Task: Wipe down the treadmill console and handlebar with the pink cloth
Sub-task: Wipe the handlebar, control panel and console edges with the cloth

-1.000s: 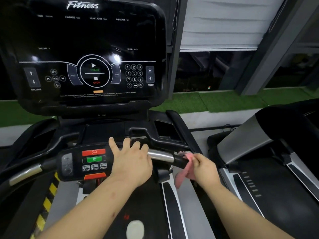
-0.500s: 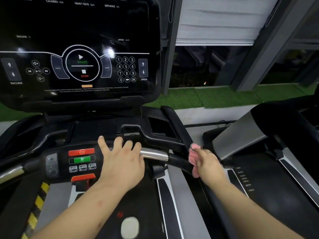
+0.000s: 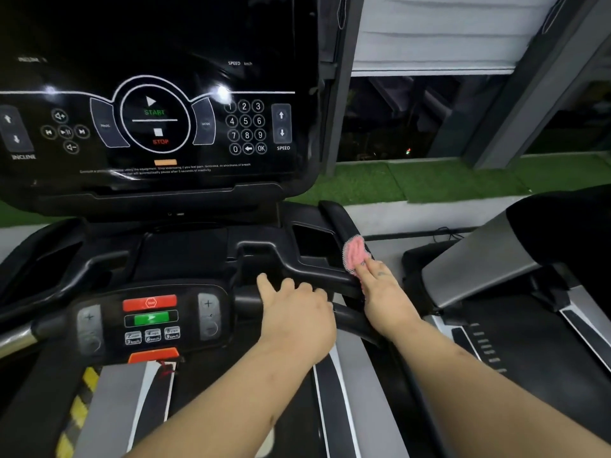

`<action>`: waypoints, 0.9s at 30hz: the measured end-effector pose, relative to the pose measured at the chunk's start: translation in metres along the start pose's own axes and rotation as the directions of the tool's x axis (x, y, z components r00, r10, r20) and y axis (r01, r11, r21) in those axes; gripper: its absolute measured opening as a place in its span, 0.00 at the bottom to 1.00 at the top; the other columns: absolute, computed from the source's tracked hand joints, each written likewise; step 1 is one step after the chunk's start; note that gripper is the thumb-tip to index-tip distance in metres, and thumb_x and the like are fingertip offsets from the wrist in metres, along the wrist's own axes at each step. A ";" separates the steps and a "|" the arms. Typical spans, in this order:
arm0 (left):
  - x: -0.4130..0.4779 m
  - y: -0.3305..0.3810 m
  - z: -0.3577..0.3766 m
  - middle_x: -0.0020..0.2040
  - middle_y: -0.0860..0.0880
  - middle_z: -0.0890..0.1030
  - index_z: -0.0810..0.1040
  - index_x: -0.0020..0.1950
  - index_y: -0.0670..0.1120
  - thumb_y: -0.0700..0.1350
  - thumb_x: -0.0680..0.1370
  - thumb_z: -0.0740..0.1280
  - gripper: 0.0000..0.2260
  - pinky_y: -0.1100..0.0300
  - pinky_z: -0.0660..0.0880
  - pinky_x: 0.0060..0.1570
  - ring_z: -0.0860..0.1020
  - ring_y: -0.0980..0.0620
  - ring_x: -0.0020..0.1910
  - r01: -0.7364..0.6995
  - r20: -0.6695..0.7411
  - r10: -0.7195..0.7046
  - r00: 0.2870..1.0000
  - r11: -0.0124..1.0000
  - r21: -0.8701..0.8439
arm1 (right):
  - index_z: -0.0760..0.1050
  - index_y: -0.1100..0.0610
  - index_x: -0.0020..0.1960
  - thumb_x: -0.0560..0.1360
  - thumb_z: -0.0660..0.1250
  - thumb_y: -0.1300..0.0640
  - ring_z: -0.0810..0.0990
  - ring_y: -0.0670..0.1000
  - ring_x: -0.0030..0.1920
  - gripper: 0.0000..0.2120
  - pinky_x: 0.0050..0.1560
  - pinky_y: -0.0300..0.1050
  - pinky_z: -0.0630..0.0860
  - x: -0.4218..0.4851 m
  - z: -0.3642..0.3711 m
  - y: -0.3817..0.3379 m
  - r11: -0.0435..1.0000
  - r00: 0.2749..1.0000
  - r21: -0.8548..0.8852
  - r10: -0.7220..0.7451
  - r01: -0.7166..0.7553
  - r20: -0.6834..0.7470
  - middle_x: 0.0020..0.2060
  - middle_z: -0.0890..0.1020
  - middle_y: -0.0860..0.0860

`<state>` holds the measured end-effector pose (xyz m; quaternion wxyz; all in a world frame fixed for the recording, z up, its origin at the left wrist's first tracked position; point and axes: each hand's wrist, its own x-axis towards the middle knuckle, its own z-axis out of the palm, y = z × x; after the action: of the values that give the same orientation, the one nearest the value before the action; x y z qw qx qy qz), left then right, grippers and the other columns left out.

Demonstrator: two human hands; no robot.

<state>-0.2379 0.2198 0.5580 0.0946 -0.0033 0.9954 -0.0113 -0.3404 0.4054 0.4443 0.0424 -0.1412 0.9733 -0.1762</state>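
Observation:
The black treadmill console [image 3: 158, 127] fills the upper left, with start and stop markings and a number pad. Below it runs the front handlebar [image 3: 20, 340] with a small control panel [image 3: 150, 320] bearing red and green buttons. My left hand [image 3: 297, 322] rests on the handlebar just right of that panel, fingers curled over the bar. My right hand [image 3: 386, 299] presses the pink cloth [image 3: 354, 252] against the black right side arm [image 3: 337, 216] of the treadmill, beside a recessed cup holder [image 3: 310, 239].
A second treadmill [image 3: 529, 276] stands close on the right, its silver upright and black belt edge near my right forearm. Green artificial turf [image 3: 429, 183] and a dark window lie beyond. Yellow and black hazard striping [image 3: 79, 408] marks the deck at lower left.
My right hand has slid the pink cloth forward and up along the right side arm, away from the handlebar's end. My left hand stays on the bar. The view has shifted closer.

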 end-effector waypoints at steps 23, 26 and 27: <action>0.012 -0.001 0.009 0.45 0.52 0.80 0.77 0.50 0.53 0.56 0.84 0.49 0.18 0.48 0.66 0.50 0.78 0.46 0.46 -0.079 -0.079 0.083 0.993 0.996 0.048 | 0.48 0.56 0.83 0.78 0.63 0.66 0.45 0.55 0.82 0.39 0.80 0.43 0.45 0.066 -0.005 0.002 0.998 0.996 0.015 -0.058 0.057 0.065 0.83 0.48 0.55; 0.012 -0.001 0.006 0.45 0.53 0.80 0.77 0.50 0.53 0.56 0.84 0.50 0.18 0.48 0.66 0.50 0.78 0.48 0.46 -0.072 -0.075 0.073 0.994 0.997 0.022 | 0.45 0.57 0.83 0.80 0.65 0.64 0.44 0.56 0.82 0.39 0.80 0.42 0.42 0.095 -0.010 -0.008 0.999 0.997 -0.010 -0.041 0.042 0.072 0.82 0.45 0.57; 0.013 0.000 0.005 0.46 0.53 0.80 0.78 0.50 0.54 0.56 0.84 0.50 0.17 0.49 0.66 0.50 0.78 0.48 0.47 -0.066 -0.069 0.067 0.995 0.998 0.013 | 0.44 0.58 0.83 0.80 0.65 0.64 0.43 0.56 0.82 0.39 0.80 0.42 0.41 0.100 -0.011 -0.012 0.999 0.996 -0.019 -0.039 0.040 0.079 0.82 0.45 0.58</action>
<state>-0.2495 0.2192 0.5503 0.0604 0.0308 0.9976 -0.0136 -0.4342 0.3694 0.4556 0.0760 -0.1677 0.9696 -0.1613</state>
